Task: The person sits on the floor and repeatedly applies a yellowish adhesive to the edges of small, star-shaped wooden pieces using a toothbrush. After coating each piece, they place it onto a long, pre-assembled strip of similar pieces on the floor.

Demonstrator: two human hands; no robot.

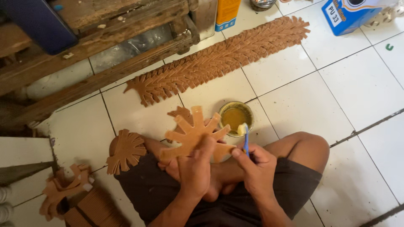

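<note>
My left hand [194, 168] grips a flat tan leather-like piece [191, 133] with several finger-shaped tabs, held up over my lap. My right hand [256, 164] holds a blue-handled brush [245, 136] whose pale, glue-loaded tip sits at the rim of a small round tin of yellow glue [235, 118] on the floor just ahead. A similar cut piece lies under the held one.
A long overlapping row of the same tan pieces [219, 59] runs diagonally across the white floor tiles [357, 92]. A fanned stack [125, 150] rests on my left knee; more pieces [63, 189] lie lower left. Wooden frame [105, 42] at back left, blue box [349, 14] top right.
</note>
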